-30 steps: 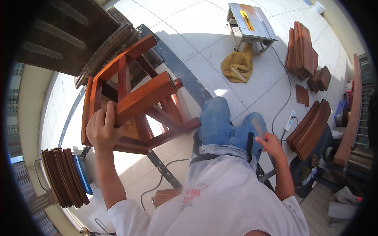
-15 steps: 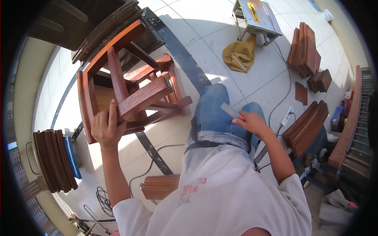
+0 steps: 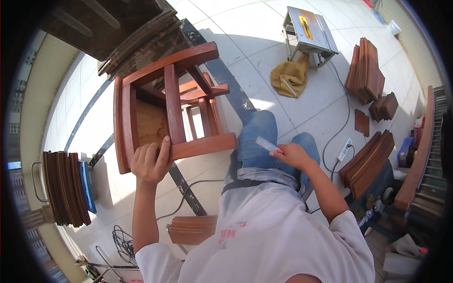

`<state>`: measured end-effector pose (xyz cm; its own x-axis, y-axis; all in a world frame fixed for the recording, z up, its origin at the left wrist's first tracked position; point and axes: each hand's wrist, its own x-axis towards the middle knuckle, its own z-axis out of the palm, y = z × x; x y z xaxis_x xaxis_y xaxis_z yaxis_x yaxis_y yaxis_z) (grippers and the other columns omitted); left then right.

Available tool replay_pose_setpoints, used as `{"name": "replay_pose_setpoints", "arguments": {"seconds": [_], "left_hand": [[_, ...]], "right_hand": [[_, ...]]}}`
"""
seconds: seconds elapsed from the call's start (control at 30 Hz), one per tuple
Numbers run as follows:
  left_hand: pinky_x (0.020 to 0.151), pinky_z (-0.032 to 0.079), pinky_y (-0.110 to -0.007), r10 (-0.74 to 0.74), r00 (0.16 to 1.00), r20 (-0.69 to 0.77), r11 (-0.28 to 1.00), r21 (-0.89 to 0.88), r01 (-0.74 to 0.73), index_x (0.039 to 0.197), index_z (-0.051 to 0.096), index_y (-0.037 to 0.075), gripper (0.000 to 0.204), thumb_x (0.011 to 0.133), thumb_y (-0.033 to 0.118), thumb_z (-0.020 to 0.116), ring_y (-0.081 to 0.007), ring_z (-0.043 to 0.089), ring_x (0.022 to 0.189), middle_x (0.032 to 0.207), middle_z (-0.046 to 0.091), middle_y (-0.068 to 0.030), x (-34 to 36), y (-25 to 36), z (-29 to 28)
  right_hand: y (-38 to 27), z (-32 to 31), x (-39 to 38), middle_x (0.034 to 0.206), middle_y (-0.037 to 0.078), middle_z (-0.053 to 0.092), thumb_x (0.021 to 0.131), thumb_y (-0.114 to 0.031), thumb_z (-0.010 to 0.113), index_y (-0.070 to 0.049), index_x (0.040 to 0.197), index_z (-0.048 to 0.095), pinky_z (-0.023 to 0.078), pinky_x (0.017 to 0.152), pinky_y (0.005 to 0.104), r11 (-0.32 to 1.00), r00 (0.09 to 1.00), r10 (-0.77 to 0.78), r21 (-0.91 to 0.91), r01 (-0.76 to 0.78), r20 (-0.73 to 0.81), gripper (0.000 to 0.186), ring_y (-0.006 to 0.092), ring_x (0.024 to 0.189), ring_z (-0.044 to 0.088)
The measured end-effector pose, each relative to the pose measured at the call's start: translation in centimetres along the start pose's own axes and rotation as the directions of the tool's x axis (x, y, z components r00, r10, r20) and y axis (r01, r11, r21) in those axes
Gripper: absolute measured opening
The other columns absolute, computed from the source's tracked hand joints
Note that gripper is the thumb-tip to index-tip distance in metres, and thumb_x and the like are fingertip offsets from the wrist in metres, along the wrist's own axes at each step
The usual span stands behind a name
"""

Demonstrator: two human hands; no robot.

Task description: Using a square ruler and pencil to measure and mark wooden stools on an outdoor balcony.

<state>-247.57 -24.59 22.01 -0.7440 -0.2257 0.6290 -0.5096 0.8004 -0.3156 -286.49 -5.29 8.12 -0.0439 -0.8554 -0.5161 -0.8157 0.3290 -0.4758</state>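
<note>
A reddish-brown wooden stool (image 3: 173,106) lies tipped on its side, its legs and rails turned toward the right. My left hand (image 3: 152,162) is wrapped over its near lower corner, beside the near leg. Inside the frame a paler wooden panel (image 3: 152,120) shows. Over my thigh, my right hand (image 3: 291,155) is closed on a short metal ruler (image 3: 267,144) that points up and left. Something small and red (image 3: 280,151) shows at the fingertips of that hand; its kind I cannot make out.
Dark carved furniture (image 3: 141,40) stands behind the stool. A table saw (image 3: 309,33) with a mustard cloth bag (image 3: 290,80) is at the far right. Stacked wooden boards (image 3: 362,70) stand right, others (image 3: 63,188) left. A power strip (image 3: 345,150) and cables lie on the floor.
The stool has swung round and moved right under my left hand, its near leg end reaching over beside my knee. My right hand with the ruler has shifted slightly left and down.
</note>
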Motion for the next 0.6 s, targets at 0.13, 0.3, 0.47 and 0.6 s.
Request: {"name": "replay_pose_setpoints", "arguments": {"seconds": [0.13, 0.3, 0.47, 0.6], "left_hand": [[0.055, 0.048, -0.03, -0.01, 1.0, 0.016, 1.0, -0.013, 0.01, 0.11, 0.071, 0.008, 0.033, 0.078, 0.013, 0.076, -0.0196, 0.061, 0.065, 0.078, 0.059, -0.0054, 1.2, 0.0, 0.8], [0.065, 0.051, -0.036, -0.056, 0.993, 0.099, 0.997, -0.045, 0.061, 0.116, 0.068, 0.007, 0.049, 0.068, 0.01, 0.078, -0.0229, 0.062, 0.073, 0.084, 0.06, -0.0068, 2.3, -0.2, 1.0], [0.082, 0.051, -0.04, -0.209, 0.955, 0.208, 0.972, -0.062, 0.226, 0.122, 0.064, 0.007, 0.057, 0.069, 0.012, 0.083, -0.0256, 0.063, 0.091, 0.098, 0.062, -0.0084, 3.5, 1.9, -0.9], [0.08, 0.052, -0.039, -0.257, 0.962, 0.096, 0.966, 0.037, 0.254, 0.122, 0.063, 0.004, 0.052, 0.074, 0.01, 0.084, -0.0276, 0.062, 0.097, 0.105, 0.064, -0.0079, 2.1, 4.8, -2.1]], "right_hand": [[0.0, 0.1, 0.5, 0.078, 0.021, 0.068, 0.097, -0.059, 0.051, -0.005, 0.089, 0.069, 0.05, 0.071, 0.0499, 0.998, 0.998, -0.055, 0.011, 0.055, -0.006, 0.058, 0.0416, 0.077, 0.066], [-1.2, -1.2, 1.8, 0.077, 0.021, 0.068, 0.098, -0.058, 0.05, -0.005, 0.089, 0.069, 0.05, 0.072, 0.0499, 0.995, 0.997, -0.072, -0.069, 0.075, 0.039, 0.057, 0.0419, 0.077, 0.065], [-2.1, -2.4, 2.9, 0.075, 0.021, 0.067, 0.097, -0.059, 0.053, -0.005, 0.086, 0.069, 0.05, 0.072, 0.0493, 0.996, 0.999, -0.05, -0.072, 0.051, 0.018, 0.057, 0.0417, 0.077, 0.065], [-2.6, -3.8, 2.9, 0.073, 0.02, 0.067, 0.095, -0.06, 0.054, -0.006, 0.084, 0.068, 0.05, 0.07, 0.0492, 0.992, 0.997, -0.075, -0.103, 0.075, -0.002, 0.057, 0.0415, 0.075, 0.066]]}}
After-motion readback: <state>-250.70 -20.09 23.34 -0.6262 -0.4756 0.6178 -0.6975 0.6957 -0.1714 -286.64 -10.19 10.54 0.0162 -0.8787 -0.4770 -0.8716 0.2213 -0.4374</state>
